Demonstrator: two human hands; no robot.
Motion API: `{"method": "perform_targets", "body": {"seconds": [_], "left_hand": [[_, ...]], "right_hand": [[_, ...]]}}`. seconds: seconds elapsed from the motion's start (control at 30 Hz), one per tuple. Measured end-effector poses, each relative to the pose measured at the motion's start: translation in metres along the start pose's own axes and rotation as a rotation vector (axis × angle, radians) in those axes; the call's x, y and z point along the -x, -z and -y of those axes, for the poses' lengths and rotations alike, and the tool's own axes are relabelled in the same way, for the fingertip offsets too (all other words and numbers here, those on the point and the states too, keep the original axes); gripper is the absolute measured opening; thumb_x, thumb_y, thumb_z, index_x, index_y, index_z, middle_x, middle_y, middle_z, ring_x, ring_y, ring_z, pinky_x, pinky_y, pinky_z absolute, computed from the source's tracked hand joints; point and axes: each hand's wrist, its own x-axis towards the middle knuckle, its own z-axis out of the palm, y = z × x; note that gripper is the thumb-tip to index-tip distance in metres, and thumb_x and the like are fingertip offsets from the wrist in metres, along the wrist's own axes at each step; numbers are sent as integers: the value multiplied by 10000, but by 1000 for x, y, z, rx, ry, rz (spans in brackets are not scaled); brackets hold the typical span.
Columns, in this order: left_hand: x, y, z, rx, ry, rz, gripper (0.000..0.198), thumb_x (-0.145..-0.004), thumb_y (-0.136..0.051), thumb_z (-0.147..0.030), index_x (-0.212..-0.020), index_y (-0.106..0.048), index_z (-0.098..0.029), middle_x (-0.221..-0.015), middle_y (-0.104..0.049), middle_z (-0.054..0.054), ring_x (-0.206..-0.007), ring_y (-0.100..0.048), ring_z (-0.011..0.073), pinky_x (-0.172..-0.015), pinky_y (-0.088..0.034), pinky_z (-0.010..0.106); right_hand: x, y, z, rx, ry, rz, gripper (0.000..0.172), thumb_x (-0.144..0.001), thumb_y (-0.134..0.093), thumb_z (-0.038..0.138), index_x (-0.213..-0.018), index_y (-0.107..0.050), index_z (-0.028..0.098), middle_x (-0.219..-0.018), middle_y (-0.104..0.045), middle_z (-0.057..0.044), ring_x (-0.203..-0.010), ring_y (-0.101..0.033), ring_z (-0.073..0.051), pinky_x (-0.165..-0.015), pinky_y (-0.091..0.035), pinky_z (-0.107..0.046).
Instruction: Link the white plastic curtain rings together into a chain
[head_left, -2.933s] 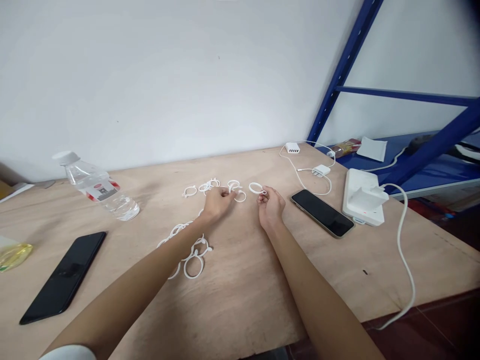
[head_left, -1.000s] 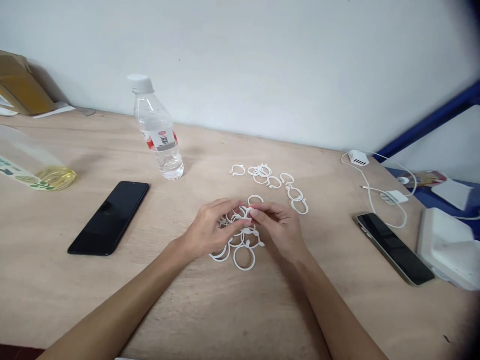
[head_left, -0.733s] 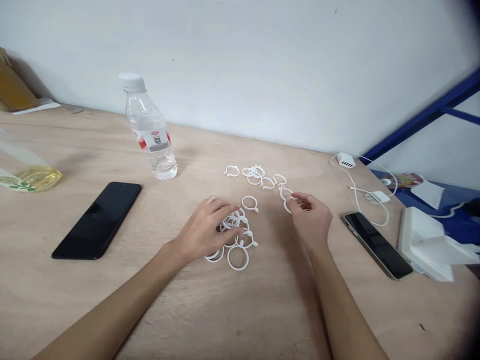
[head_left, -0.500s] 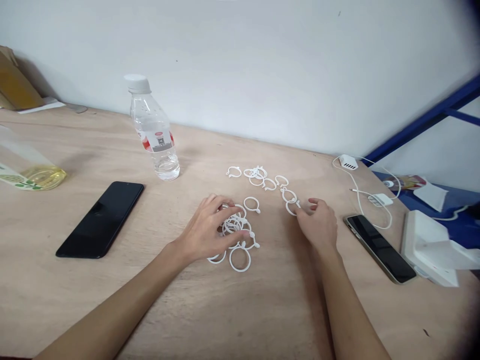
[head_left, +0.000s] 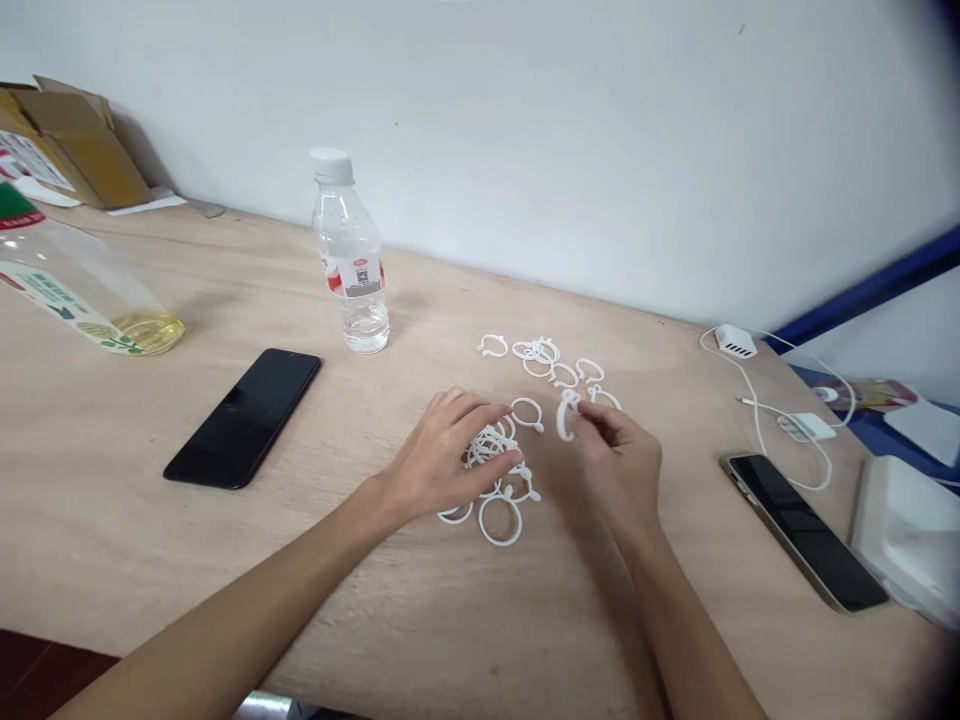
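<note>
Bare table near the edge; water bottle and black phone obstacles leftward.

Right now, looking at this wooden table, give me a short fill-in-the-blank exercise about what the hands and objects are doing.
1. The right hand pinches one white plastic ring lifted off the ____.
2. The left hand rests on a ____ of white rings.
3. The clear plastic water bottle stands ____ near the wall.
4. The black phone lies screen-up, to the ____ of the left hand.

Missing words: table; pile; upright; left
</note>
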Motion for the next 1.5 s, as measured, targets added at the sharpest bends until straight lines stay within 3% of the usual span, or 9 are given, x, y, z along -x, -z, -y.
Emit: {"method": "perform_targets", "body": {"seconds": [0.2,0.33,0.57,0.8,1.03,1.23,1.5], "left_hand": [[1,2,-2,-20,-110,-24,492,-819,-666,-453,-1217,-535,-195,-1111,-670,91,-965,-604,221,-859,-459,383],[1,1,-1,-37,-165,-84,522,-788,-710,-431,-1203,-520,-177,-1088,-673,98,-953,-604,222,-825,-466,372],[1,-1,3,-41,-163,-162,444,-827,-688,-369,-1189,-517,-176,-1018,-682,92,-877,-610,200,-783,-499,359],[1,-1,2,-72,-240,-191,445,-824,-701,-300,-1204,-514,-162,-965,-685,90,-816,-601,187,-726,-501,345],[-2,3,3,-64,-138,-190,389,-798,-727,-324,-1110,-578,-145,-930,-677,87,-817,-585,192,-734,-494,341],[-2,3,-1,51,-56,-175,340,-841,-670,-389,-1070,-614,-144,-928,-680,84,-833,-593,193,-759,-487,338],[-4,6,-8,284,153,-79,206,-844,-662,-349,-948,-678,-172,-849,-668,39,-794,-585,172,-735,-469,302]], "right_hand": [[25,-19,23,-226,-100,171,136,-683,-693,303,-748,-719,186,-641,-668,-2,-557,-554,-137,-533,-440,-261],[29,-19,30,-368,-235,262,176,-633,-752,329,-672,-693,167,-521,-590,22,-451,-467,-100,-424,-359,-229],[32,-19,32,-510,-351,420,198,-613,-772,323,-613,-667,155,-507,-567,21,-468,-450,-80,-447,-329,-212],[33,-18,33,-491,-344,452,263,-629,-791,380,-616,-655,155,-507,-569,15,-457,-441,-80,-441,-301,-223],[29,-16,30,-535,-325,501,287,-635,-798,410,-612,-670,155,-505,-561,15,-468,-446,-78,-443,-312,-216],[25,-15,21,-647,-267,519,263,-690,-780,389,-888,-767,218,-647,-649,2,-583,-527,-97,-563,-417,-239],[24,-16,21,-712,-243,539,189,-647,-817,379,-737,-782,217,-617,-654,0,-594,-549,-111,-594,-441,-261]]}}
